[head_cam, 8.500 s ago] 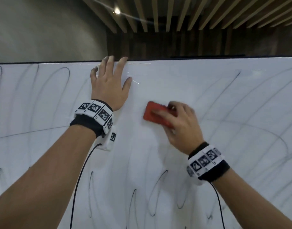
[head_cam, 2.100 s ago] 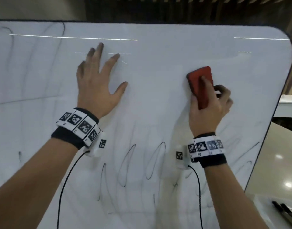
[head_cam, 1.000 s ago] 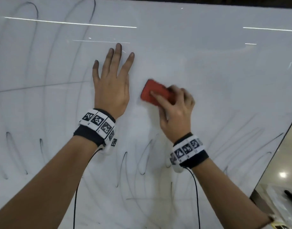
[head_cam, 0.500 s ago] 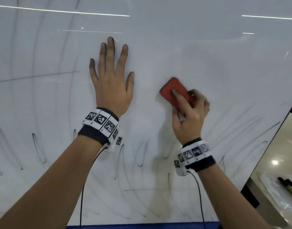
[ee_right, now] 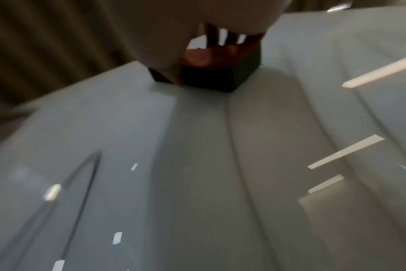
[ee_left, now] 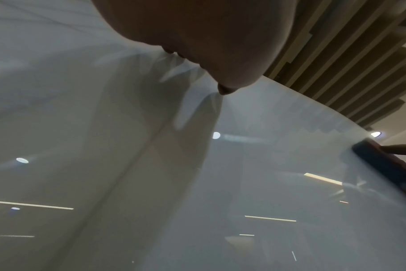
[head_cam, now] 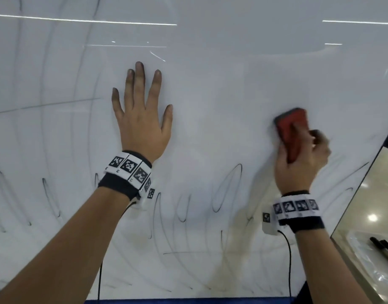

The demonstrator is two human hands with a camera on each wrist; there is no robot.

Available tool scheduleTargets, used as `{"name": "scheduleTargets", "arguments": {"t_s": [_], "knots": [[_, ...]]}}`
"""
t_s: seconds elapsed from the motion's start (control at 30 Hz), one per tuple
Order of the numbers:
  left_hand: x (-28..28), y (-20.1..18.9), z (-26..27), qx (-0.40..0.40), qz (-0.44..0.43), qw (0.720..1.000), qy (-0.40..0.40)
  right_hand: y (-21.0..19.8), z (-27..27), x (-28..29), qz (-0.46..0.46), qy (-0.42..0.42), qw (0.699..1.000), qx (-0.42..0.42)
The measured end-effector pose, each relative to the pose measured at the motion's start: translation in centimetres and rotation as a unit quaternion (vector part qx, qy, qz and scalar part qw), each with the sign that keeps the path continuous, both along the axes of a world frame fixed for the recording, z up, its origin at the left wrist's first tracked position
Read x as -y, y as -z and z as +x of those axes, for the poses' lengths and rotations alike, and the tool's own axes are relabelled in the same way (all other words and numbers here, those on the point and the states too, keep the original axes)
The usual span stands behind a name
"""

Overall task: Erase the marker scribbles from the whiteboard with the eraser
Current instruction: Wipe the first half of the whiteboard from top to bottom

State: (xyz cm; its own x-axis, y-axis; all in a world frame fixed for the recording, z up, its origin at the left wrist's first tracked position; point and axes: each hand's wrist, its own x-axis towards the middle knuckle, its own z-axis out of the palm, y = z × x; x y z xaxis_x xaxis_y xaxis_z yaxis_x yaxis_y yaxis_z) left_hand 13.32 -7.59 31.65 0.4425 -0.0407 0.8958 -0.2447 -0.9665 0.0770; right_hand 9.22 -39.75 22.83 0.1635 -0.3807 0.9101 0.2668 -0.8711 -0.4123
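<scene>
The whiteboard fills the head view. Black marker scribbles loop across its lower half, and fainter arcs run down its left side. My right hand grips the red eraser and presses it flat on the board near the right edge; both are motion-blurred. In the right wrist view the eraser shows a red top and a dark pad on the whiteboard. My left hand lies flat on the board with fingers spread, left of the eraser. The left wrist view has the eraser at far right.
The board's right edge slants down beside a glossy floor. Two dark markers lie on a surface at lower right. A blue strip runs under the board's bottom edge. Wooden ceiling slats show above the board.
My right hand has swept the eraser to the right, away from my left hand and toward the board's right edge. The left hand stays flat on the board.
</scene>
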Motion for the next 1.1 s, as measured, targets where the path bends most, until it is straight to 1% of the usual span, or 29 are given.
{"name": "scheduleTargets", "arguments": {"t_s": [0.03,0.07,0.1,0.13,0.17,0.2,0.23,0.3,0.33,0.37,0.4,0.43,0.5,0.53,0.57,0.6,0.63,0.67,0.7,0.73,0.8,0.83,0.87,0.9,0.97,1.03,1.1], "knots": [[0.6,0.0,-0.2,-0.005,-0.010,1.000,-0.004,-0.6,0.0,0.7,0.081,0.003,0.997,0.015],[1.4,0.0,-0.4,-0.011,-0.023,1.000,-0.010,-0.7,0.3,0.7,0.138,0.006,0.990,0.025],[2.2,0.0,-0.6,-0.020,-0.038,0.999,-0.014,-0.4,0.5,0.0,0.160,0.004,0.987,0.028],[3.0,-0.1,-0.9,-0.034,-0.056,0.998,-0.013,0.5,0.5,-1.1,0.145,-0.001,0.989,0.026],[3.8,-0.3,-1.1,-0.046,-0.073,0.996,-0.005,2.1,0.6,-2.5,0.095,-0.013,0.995,0.015],[4.6,-0.4,-1.4,-0.054,-0.082,0.995,0.009,4.2,0.5,-4.0,0.012,-0.028,0.999,-0.010],[5.4,-0.5,-1.8,-0.055,-0.075,0.995,0.023,6.6,0.2,-5.3,-0.087,-0.042,0.994,-0.048],[7.2,-0.4,-2.4,-0.037,-0.010,0.998,0.044,10.2,-0.4,-6.3,-0.271,-0.057,0.955,-0.104],[8.1,-0.2,-2.5,-0.028,0.027,0.998,0.053,10.5,-0.5,-5.8,-0.329,-0.060,0.935,-0.116],[8.8,0.1,-2.5,-0.023,0.048,0.997,0.062,9.5,-0.5,-5.0,-0.355,-0.062,0.925,-0.120],[9.3,0.3,-2.5,-0.022,0.052,0.996,0.068,7.9,-0.4,-4.0,-0.350,-0.058,0.928,-0.115],[9.6,0.4,-2.3,-0.022,0.044,0.996,0.071,6.1,-0.4,-3.0,-0.313,-0.051,0.943,-0.101],[9.6,0.7,-2.0,-0.019,0.024,0.997,0.076,1.9,-0.5,-0.3,-0.168,-0.043,0.983,-0.064],[9.6,0.7,-2.0,-0.017,0.021,0.997,0.077,0.3,-0.6,0.8,-0.092,-0.045,0.994,-0.044],[9.6,0.8,-2.0,-0.017,0.020,0.997,0.078,-0.6,-0.6,1.3,-0.028,-0.048,0.998,-0.027],[9.7,0.8,-2.0,-0.017,0.017,0.997,0.079,-0.7,-0.6,1.0,0.011,-0.050,0.999,-0.015],[9.9,0.8,-2.0,-0.017,0.013,0.997,0.076,0.0,-0.5,0.0,0.020,-0.049,0.998,-0.012],[10.1,0.8,-2.1,-0.018,0.010,0.997,0.071,1.4,-0.3,-1.2,-0.001,-0.052,0.998,-0.019],[10.3,0.9,-2.2,-0.021,0.008,0.998,0.064,3.6,-0.2,-2.6,-0.055,-0.062,0.996,-0.038],[10.5,1.0,-2.2,-0.023,0.007,0.998,0.058,6.0,-0.3,-3.8,-0.137,-0.074,0.986,-0.065],[10.4,1.0,-2.0,-0.023,0.009,0.998,0.052,10.4,-0.7,-4.1,-0.294,-0.086,0.945,-0.116],[10.1,1.1,-2.0,-0.021,0.013,0.998,0.049,11.5,-0.9,-3.1,-0.334,-0.086,0.930,-0.130],[9.8,1.1,-1.9,-0.017,0.020,0.999,0.045,11.5,-1.0,-1.8,-0.344,-0.086,0.925,-0.133],[9.6,1.2,-1.8,-0.013,0.026,0.999,0.040,10.6,-1.1,-0.6,-0.333,-0.084,0.930,-0.132],[9.7,1.2,-1.8,-0.012,0.023,0.999,0.041,8.0,-1.2,1.5,-0.276,-0.070,0.951,-0.119],[10.7,1.3,-2.0,-0.014,-0.006,0.999,0.051,4.5,-1.2,3.4,-0.202,-0.054,0.974,-0.091],[11.9,1.4,-2.3,-0.025,-0.042,0.997,0.058,0.6,-0.8,5.4,-0.106,-0.036,0.992,-0.057]]}}
